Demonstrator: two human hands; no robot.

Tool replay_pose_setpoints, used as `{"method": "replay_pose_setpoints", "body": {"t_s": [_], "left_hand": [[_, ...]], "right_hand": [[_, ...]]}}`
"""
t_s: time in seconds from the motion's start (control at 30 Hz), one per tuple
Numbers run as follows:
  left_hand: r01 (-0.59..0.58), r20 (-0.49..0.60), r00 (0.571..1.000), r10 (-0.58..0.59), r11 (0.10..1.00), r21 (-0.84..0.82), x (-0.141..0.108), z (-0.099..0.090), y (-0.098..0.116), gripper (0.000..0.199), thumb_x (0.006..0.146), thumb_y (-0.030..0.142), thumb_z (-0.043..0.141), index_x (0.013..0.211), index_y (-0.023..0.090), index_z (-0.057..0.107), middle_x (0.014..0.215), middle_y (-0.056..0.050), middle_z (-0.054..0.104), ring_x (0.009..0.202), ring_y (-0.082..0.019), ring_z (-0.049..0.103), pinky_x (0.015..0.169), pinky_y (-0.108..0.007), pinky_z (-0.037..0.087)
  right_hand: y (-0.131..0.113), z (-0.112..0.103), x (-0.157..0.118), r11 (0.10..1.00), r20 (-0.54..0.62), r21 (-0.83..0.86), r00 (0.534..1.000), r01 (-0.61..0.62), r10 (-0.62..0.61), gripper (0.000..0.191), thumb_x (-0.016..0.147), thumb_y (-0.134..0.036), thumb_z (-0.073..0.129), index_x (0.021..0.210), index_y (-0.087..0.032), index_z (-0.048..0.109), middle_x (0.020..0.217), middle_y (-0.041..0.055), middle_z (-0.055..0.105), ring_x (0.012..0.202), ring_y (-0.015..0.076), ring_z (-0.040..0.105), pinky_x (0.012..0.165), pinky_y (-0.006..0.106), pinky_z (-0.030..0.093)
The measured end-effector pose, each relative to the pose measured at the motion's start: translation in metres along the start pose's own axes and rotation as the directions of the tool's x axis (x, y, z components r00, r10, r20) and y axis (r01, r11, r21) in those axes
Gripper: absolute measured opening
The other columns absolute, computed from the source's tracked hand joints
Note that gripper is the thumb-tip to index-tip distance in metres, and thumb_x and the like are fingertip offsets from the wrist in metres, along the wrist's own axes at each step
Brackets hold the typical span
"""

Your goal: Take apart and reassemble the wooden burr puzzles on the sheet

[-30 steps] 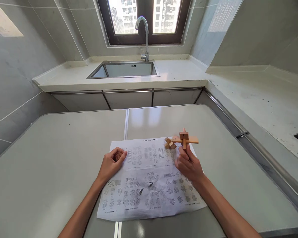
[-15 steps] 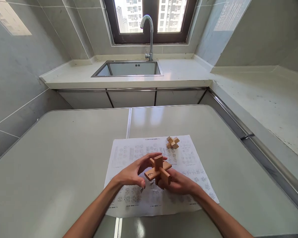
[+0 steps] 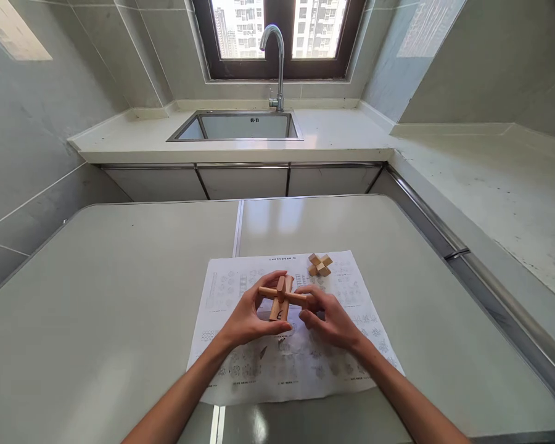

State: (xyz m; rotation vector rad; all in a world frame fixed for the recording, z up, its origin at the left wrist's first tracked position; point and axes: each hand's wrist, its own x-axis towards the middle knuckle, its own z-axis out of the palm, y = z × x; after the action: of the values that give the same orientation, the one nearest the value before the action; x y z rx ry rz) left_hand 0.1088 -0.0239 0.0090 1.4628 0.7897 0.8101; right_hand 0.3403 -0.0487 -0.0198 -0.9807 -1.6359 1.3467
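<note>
A wooden interlocking puzzle (image 3: 280, 307) of crossed flat pieces, one marked with a dark numeral, is held above the printed sheet (image 3: 240, 394). My left hand (image 3: 252, 314) grips it, thumb at the near end and fingers at the far end. My right hand (image 3: 330, 317) has its fingers closed at the right end of the crossing bar; the contact there is partly hidden. Farther back on the sheet rests a smaller, lighter wooden burr puzzle (image 3: 320, 265), which neither hand touches.
The sheet, printed with rows of small diagrams, lies on a pale table (image 3: 120, 296) with a seam down its middle. Beyond stand a counter (image 3: 337, 126) with a steel sink (image 3: 287, 137) and a tap (image 3: 280, 68). Another counter (image 3: 504, 179) runs along the right.
The puzzle has turned, so its numbered piece now points toward me and the thin bar lies crosswise. My left hand has closed on it, and my right hand has shifted to the bar's right end.
</note>
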Motion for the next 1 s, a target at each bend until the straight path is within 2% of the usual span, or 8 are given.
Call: {"method": "replay_pose_setpoints", "body": {"t_s": [0.13,0.23,0.43,0.6,0.77,1.0], "left_hand": [[-0.021,-0.082,0.996,0.045,0.962,0.27,-0.002,0.001,0.002,0.094,0.066,0.043,0.097,0.148,0.029,0.052,0.145,-0.011,0.061,0.133,-0.036,0.058,0.116,-0.051,0.045],[-0.049,-0.097,0.991,0.088,0.936,0.348,-0.002,0.004,0.003,0.093,0.065,0.044,0.097,0.145,0.028,0.053,0.141,-0.011,0.064,0.125,-0.033,0.062,0.111,-0.05,0.05],[-0.097,-0.121,0.982,0.148,0.931,0.351,-0.002,0.006,-0.003,0.1,0.061,0.046,0.099,0.146,0.027,0.05,0.138,-0.011,0.064,0.122,-0.032,0.063,0.109,-0.049,0.051],[-0.158,-0.108,0.971,0.213,0.912,0.378,-0.003,0.007,-0.005,0.095,0.059,0.048,0.099,0.139,0.026,0.053,0.132,-0.01,0.065,0.113,-0.031,0.067,0.104,-0.048,0.054],[-0.171,-0.107,0.968,0.226,0.912,0.373,-0.003,0.008,-0.004,0.094,0.059,0.049,0.099,0.138,0.026,0.053,0.129,-0.01,0.065,0.114,-0.031,0.065,0.101,-0.048,0.055],[-0.138,-0.126,0.973,0.192,0.926,0.35,-0.005,0.008,-0.012,0.107,0.055,0.053,0.1,0.145,0.027,0.048,0.135,-0.012,0.062,0.118,-0.033,0.064,0.108,-0.052,0.051]], "right_hand": [[0.002,0.0,0.0,0.99,-0.098,-0.117,0.991,0.075,-0.086,0.027,0.101,-0.042,0.064,0.118,-0.021,0.064,0.067,-0.0046,0.06,0.056,0.0125,0.05,0.056,0.025,0.041],[0.003,0.004,0.0,0.979,-0.131,-0.182,0.984,0.096,-0.121,0.02,0.104,-0.037,0.06,0.114,-0.021,0.068,0.076,0.0001,0.07,0.056,0.0122,0.056,0.057,0.025,0.045],[0.006,0.009,-0.001,0.969,-0.14,-0.222,0.981,0.104,-0.137,0.016,0.107,-0.032,0.055,0.11,-0.022,0.067,0.086,0.0031,0.076,0.049,0.0103,0.057,0.05,0.022,0.046],[0.009,0.011,-0.002,0.949,-0.154,-0.288,0.972,0.127,-0.177,0.015,0.107,-0.033,0.054,0.109,-0.022,0.065,0.078,0.0005,0.072,0.049,0.0117,0.06,0.049,0.022,0.047],[0.007,0.01,-0.002,0.952,-0.146,-0.282,0.975,0.12,-0.166,0.015,0.108,-0.033,0.053,0.11,-0.023,0.064,0.074,-0.0011,0.069,0.047,0.0117,0.059,0.049,0.023,0.048],[0.009,0.009,-0.002,0.943,-0.122,-0.312,0.98,0.114,-0.159,0.012,0.107,-0.032,0.054,0.109,-0.023,0.062,0.062,-0.0051,0.063,0.045,0.0126,0.057,0.051,0.023,0.047]]}}
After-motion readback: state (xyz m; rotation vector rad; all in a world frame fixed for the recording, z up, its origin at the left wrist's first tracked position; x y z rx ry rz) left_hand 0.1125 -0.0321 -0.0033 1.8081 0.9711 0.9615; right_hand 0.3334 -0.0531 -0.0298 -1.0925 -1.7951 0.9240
